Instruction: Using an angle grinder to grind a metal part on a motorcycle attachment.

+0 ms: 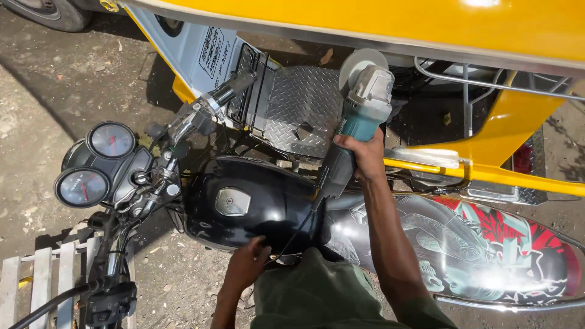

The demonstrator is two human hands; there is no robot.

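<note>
While the right hand (364,159) is clamped around the body of one teal and grey angle grinder (361,109) at the upper centre of the frame, its single disc (361,63) points up toward the yellow sidecar (426,24); one black cord (304,222) trails from the grinder's tail down across the tank; the left hand (248,263) rests at lower centre, fingers spread and pressed against the near side of the one glossy black fuel tank (256,204), holding nothing; a single silver filler cap (231,201) sits on top of that tank. Two round gauges (96,163) sit at the left of the frame, one above the other; one chrome handlebar (213,100) slants toward the upper centre; one diamond-plate footboard (301,109) lies just behind the grinder; one painted seat (481,244) fills the lower right; one white slatted pallet (42,280) lies in the lower left corner.
</note>
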